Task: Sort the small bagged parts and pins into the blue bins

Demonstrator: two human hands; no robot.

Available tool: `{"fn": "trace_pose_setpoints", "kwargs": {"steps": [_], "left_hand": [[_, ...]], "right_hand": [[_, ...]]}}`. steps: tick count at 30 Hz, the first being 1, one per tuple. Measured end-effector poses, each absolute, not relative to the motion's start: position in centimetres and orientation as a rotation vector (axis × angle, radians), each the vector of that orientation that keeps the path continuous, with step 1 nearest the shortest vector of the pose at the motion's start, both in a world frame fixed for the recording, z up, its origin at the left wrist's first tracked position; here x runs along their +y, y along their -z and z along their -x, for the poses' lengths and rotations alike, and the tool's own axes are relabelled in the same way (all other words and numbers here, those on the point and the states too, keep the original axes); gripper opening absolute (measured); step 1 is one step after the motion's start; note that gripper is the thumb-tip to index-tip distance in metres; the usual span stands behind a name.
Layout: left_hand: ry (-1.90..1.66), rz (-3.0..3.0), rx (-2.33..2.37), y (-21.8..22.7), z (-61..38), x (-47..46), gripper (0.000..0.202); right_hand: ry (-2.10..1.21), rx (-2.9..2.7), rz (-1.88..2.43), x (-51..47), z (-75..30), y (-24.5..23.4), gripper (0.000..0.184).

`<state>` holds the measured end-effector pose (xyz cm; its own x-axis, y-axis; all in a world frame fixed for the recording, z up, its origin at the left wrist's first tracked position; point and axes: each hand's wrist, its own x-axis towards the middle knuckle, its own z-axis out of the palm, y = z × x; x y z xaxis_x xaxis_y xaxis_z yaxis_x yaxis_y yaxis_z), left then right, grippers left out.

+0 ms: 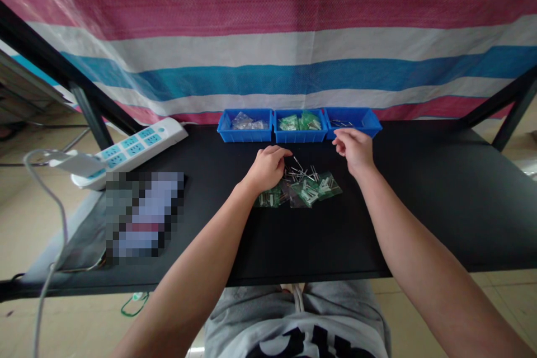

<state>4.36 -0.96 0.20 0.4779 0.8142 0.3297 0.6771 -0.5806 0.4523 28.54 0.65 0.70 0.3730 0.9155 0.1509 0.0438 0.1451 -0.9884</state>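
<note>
My left hand is low over the table at the left side of a small pile, palm down. Its index finger stretches toward loose thin metal pins; the other fingers curl beneath, partly hidden. Small clear-and-green bags with pale pieces inside lie beside the pins, and another green bag lies just below my left hand. My right hand is raised in front of the right blue bin, fingers drawn together in a pinch. Whatever it may hold is too small to see. A few thin pins lie in that bin.
The left blue bin holds clear bags, and the middle blue bin holds green ones. A white power strip with a plugged-in charger and cable stands at the left. A blurred-out flat object lies near a grey pouch.
</note>
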Motion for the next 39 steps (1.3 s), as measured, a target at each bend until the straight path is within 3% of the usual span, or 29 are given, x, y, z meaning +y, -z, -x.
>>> {"fn": "trace_pose_setpoints", "kwargs": {"steps": [10, 15, 25, 33, 39], "left_hand": [[-0.71, -2.464, 1.27, 0.0, -4.5, -1.1, 0.036], [-0.713, -2.466, 1.264, 0.1, -4.7, -1.0, 0.034], [-0.745, -2.433, 1.257, -0.9, -4.9, -1.6, 0.026], [-0.866, -2.45, 1.226, -1.5, -4.9, -1.9, 0.033], [-0.953, -2.466, 1.2, -1.4, -4.8, -1.9, 0.036]], "right_hand": [[-0.313, -2.079, 1.349, -1.5, -24.2, 0.6, 0.013], [-0.312, -2.1, 1.428, -1.4, -24.1, 0.5, 0.005], [-0.339, -2.139, 1.363, -1.3, -24.4, 0.5, 0.014], [-0.389, -2.075, 1.102, -2.4, -24.0, -1.1, 0.015], [-0.572, -1.966, 1.168, -2.6, -24.1, -1.1, 0.02]]}}
